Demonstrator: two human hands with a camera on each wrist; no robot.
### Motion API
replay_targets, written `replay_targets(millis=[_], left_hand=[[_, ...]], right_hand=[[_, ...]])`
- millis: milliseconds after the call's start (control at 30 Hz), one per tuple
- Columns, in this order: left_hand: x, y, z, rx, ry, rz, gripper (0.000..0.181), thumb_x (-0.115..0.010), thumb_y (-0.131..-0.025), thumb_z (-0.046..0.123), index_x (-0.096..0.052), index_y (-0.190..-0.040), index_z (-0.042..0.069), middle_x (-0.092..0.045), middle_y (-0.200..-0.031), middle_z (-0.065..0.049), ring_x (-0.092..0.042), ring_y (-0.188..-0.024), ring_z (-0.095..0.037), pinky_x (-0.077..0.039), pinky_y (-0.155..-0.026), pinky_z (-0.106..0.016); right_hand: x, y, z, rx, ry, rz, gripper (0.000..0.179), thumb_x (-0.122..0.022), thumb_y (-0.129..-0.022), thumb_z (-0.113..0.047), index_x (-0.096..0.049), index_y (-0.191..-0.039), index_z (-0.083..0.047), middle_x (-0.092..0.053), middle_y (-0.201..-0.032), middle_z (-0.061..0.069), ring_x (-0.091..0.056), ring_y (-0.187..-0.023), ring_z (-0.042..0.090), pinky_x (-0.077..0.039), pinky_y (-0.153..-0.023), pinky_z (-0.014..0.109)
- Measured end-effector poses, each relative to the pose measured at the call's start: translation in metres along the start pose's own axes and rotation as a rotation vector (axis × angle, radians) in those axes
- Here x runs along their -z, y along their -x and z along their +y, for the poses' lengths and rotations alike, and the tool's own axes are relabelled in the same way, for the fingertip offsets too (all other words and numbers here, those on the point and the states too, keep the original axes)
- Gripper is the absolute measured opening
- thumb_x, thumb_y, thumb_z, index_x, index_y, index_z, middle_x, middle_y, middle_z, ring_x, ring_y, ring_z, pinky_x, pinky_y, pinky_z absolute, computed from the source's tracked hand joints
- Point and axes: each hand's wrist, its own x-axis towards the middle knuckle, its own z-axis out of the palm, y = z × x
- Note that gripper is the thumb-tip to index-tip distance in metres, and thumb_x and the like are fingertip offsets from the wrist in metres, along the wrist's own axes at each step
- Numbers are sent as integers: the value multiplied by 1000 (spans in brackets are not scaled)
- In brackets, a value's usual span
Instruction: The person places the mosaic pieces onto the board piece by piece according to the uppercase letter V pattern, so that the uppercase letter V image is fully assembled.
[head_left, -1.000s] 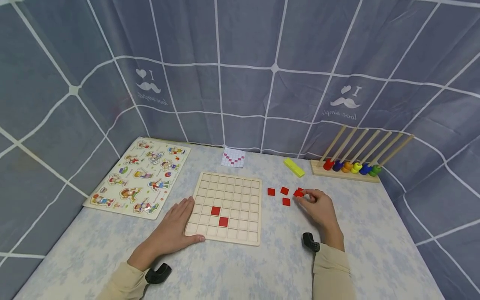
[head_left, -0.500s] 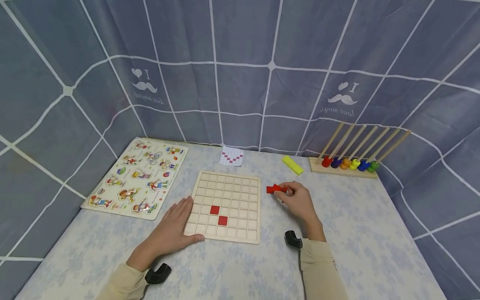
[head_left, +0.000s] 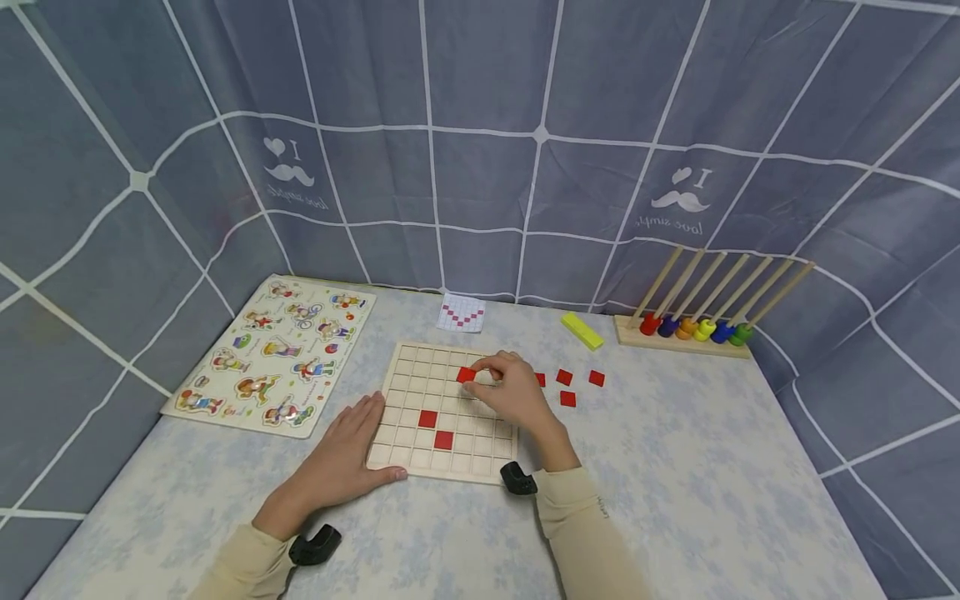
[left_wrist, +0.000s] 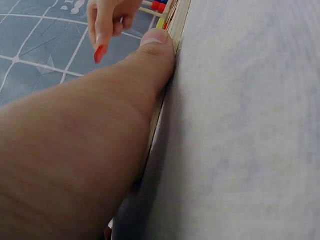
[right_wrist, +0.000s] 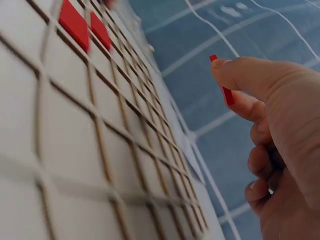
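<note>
A wooden grid board (head_left: 420,467) lies on the table, with two red square tiles (head_left: 427,418) set diagonally in its lower cells. My left hand (head_left: 337,467) rests flat along the board's left edge, its thumb at the near corner. Above the board, my right hand (head_left: 516,392) pinches one red tile (right_wrist: 222,80) between thumb and finger. In the right wrist view that tile is held clear of the grid. Several loose red tiles (head_left: 567,399) lie on the table to the right of the board, one partly hidden behind the right hand.
Behind the board lies a small pattern card (head_left: 461,314) with a V of red squares. A yellow block (head_left: 582,331) and a wooden peg rack (head_left: 682,342) with coloured beads stand at the back right. A picture puzzle board (head_left: 277,358) lies at left, before a grey-blue curtain.
My right hand has taken a red tile from the right-hand group and carried it left over the board. The left hand has stayed in place.
</note>
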Motion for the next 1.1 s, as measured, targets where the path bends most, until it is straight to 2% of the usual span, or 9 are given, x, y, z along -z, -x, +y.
replay_targets(millis=[67, 267, 500, 633, 733, 1100], left_hand=[[-1, 0, 0, -3, -5, 9, 122, -72, -80, 70, -20, -160, -6, -22, -168, -24, -23, -155, -44, -21, -124, -62], [0, -1, 1, 21, 2, -27, 123, -72, -81, 71, -18, -161, -5, -20, -169, -22, -20, -156, -42, -18, -126, -60], [0, -3, 2, 8, -2, -17, 122, -72, -81, 69, -18, -161, -5, -21, -169, -23, -21, -156, -43, -19, -125, -61], [0, -2, 1, 11, 1, -17, 122, -72, -81, 70, -18, -161, -5, -21, -169, -23, -21, -156, -43, -19, -125, -62], [0, -3, 1, 12, 2, -18, 122, -70, -81, 71, -17, -161, -4, -19, -169, -21, -20, -157, -42, -18, -126, -60], [0, 0, -1, 5, 4, -9, 121, -71, -82, 71, -19, -161, -5, -20, -169, -22, -20, -156, -43, -18, -125, -61]], right_hand=[[-10, -2, -6, 19, 16, -32, 22, -82, -88, -29, -77, -104, -15, -39, -73, -5, -41, -79, 13, -34, -70, 29], [-36, -7, -21, 57, 126, -133, 25, -77, -89, -34, -78, -108, -17, -48, -73, -6, -45, -78, 11, -40, -72, 25], [-56, -14, -33, 80, 283, -190, 29, -75, -90, -40, -78, -109, -18, -61, -79, -8, -52, -86, 9, -48, -76, 23], [-64, -16, -38, 97, 366, -218, 28, -75, -90, -39, -79, -108, -18, -70, -95, -8, -58, -92, 11, -51, -84, 23], [-67, -18, -41, 96, 402, -206, 26, -76, -89, -37, -79, -107, -17, -73, -101, -5, -61, -95, 14, -53, -86, 25], [-70, -23, -49, 59, 420, -249, 25, -78, -89, -36, -80, -105, -17, -76, -99, -6, -64, -96, 16, -54, -88, 28]])
